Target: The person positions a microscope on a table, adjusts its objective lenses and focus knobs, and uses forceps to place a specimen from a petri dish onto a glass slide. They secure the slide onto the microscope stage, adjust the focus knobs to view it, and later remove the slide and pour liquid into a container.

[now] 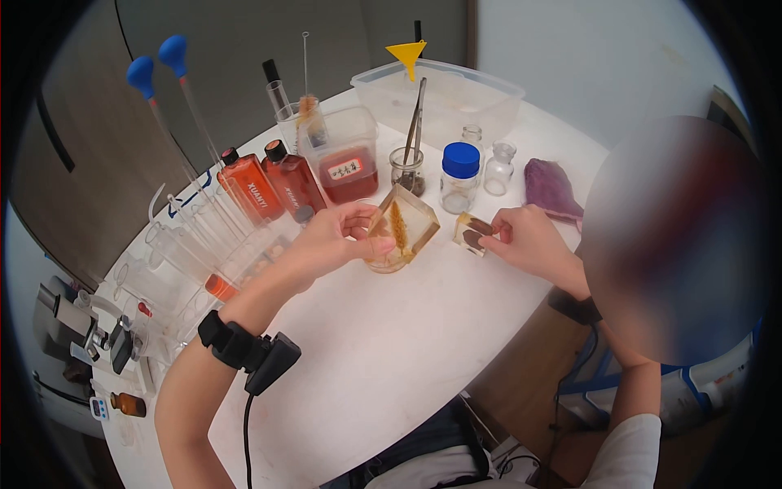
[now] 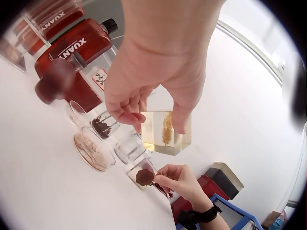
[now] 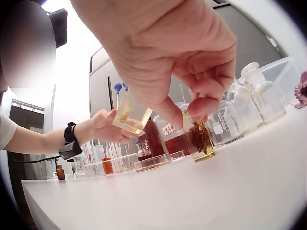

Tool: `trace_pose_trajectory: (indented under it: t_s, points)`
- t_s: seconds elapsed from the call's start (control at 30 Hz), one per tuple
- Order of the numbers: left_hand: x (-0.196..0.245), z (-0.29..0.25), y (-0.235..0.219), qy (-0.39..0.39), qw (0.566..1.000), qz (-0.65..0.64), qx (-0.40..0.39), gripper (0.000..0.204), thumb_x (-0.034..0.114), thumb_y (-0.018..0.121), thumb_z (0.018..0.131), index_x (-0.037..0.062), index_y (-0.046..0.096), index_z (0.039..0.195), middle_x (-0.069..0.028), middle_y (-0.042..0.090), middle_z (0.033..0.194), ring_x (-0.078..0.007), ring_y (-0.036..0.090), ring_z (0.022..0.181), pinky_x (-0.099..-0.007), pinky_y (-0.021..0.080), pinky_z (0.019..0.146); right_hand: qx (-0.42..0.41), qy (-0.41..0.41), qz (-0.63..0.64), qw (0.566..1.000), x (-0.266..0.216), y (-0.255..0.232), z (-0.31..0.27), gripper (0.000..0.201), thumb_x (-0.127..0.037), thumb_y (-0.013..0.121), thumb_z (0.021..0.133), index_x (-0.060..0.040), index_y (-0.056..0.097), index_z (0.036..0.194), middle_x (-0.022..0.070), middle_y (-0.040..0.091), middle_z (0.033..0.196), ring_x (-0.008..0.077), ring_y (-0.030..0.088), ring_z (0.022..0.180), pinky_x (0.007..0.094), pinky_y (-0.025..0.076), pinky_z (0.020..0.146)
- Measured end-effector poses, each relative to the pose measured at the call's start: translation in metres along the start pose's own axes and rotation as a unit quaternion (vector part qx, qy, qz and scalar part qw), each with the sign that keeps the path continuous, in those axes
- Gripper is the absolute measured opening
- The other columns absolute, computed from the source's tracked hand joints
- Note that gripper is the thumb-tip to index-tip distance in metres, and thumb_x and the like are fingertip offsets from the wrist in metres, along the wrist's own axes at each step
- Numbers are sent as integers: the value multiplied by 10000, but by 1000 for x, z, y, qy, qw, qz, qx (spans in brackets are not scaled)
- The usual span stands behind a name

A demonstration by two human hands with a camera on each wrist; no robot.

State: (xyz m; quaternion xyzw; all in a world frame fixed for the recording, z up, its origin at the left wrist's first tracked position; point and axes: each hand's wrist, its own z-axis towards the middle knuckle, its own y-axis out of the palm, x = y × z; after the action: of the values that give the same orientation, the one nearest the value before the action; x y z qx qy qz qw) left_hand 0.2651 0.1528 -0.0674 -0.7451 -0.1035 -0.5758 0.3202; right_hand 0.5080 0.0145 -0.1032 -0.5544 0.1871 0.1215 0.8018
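My left hand [image 1: 338, 236] grips a clear resin block [image 1: 417, 222] with a yellow plant spike inside, raised and tilted above the table; in the left wrist view the block [image 2: 160, 132] is pinched between thumb and fingers. My right hand [image 1: 529, 244] pinches a smaller clear block [image 1: 471, 235] holding a dark brown flower-like piece. In the right wrist view that block [image 3: 199, 139] stands upright at the white tabletop, under the fingertips of the right hand [image 3: 182, 62]. Whether its base touches the table, I cannot tell.
Behind the hands are a blue-capped jar [image 1: 460, 175], a jar with tweezers [image 1: 406, 173], small glass bottles [image 1: 499, 169] and a purple mineral-like lump [image 1: 551, 189]. Red bottles [image 1: 251, 189] and glass tubes stand left. A petri dish [image 2: 93, 148] lies near the left hand.
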Motion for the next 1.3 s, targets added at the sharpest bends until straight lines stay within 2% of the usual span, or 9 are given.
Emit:
trace_pose_trajectory:
  t_s: [0.17, 0.27, 0.4, 0.7, 0.87, 1.03, 1.1, 1.17, 1.3]
  points:
    - [17, 22, 15, -53, 987, 111, 100, 557, 309, 744, 667, -38, 560, 1061, -99, 608, 952, -151, 577, 883, -269, 447, 779, -1, 8, 7, 1000, 0, 0, -1, 257, -197, 706, 662, 33, 593, 635, 134, 556, 527, 265, 557, 478, 323, 442, 487]
    - [8, 43, 30, 46, 936, 312, 156, 566, 341, 755, 572, -71, 610, 932, -158, 630, 814, -209, 624, 719, -309, 486, 649, 13, -2, 17, 1000, -1, 0, -2, 242, -187, 704, 656, 32, 601, 643, 133, 554, 527, 256, 558, 482, 318, 439, 486]
    - [7, 53, 46, 19, 918, 371, 138, 577, 347, 742, 560, -80, 610, 925, -188, 626, 775, -271, 628, 711, -335, 496, 657, 8, 36, -8, 999, 0, -8, -12, 227, -171, 703, 649, 33, 606, 650, 116, 554, 530, 231, 549, 479, 304, 426, 481]
    - [7, 60, 23, -43, 952, 255, 161, 468, 370, 743, 586, -55, 638, 750, -166, 635, 755, -259, 632, 742, -333, 487, 662, 54, 53, -12, 997, 11, -11, -21, 221, -161, 706, 658, 35, 604, 663, 94, 526, 498, 198, 517, 444, 298, 402, 457]
    - [5, 57, 15, -77, 972, 129, 179, 383, 373, 725, 642, 15, 597, 680, -77, 585, 737, -135, 539, 666, -257, 414, 628, 75, 75, -29, 994, 14, -12, -16, 235, -172, 705, 665, 37, 600, 660, 103, 546, 518, 202, 540, 462, 287, 407, 458]
    - [6, 47, 18, -66, 971, 163, 163, 450, 390, 734, 626, -29, 613, 737, -94, 598, 700, -142, 564, 621, -264, 436, 586, 183, 70, -116, 974, 41, -32, -13, 238, -180, 691, 677, 38, 597, 661, 110, 548, 518, 209, 537, 458, 289, 406, 455]
    - [10, 36, 20, -57, 970, 183, 148, 480, 395, 736, 621, -48, 619, 763, -103, 602, 684, -147, 574, 603, -267, 447, 571, 190, 103, -119, 969, 57, -45, -10, 236, -178, 685, 680, 39, 593, 659, 106, 543, 513, 203, 524, 454, 289, 403, 456]
    - [18, 17, 23, -29, 961, 253, 112, 610, 418, 719, 652, -71, 590, 994, -126, 607, 835, -155, 577, 779, -245, 444, 682, 200, 136, -123, 963, 60, -51, -13, 234, -175, 680, 683, 39, 590, 658, 103, 537, 508, 197, 512, 450, 289, 400, 456]
    - [22, -9, 30, -17, 953, 285, 102, 587, 394, 721, 647, -75, 590, 975, -64, 532, 688, -127, 484, 640, -254, 382, 552, 154, 99, -49, 982, 39, -41, -22, 234, -161, 674, 680, 46, 574, 637, 100, 511, 494, 172, 478, 442, 279, 393, 458]
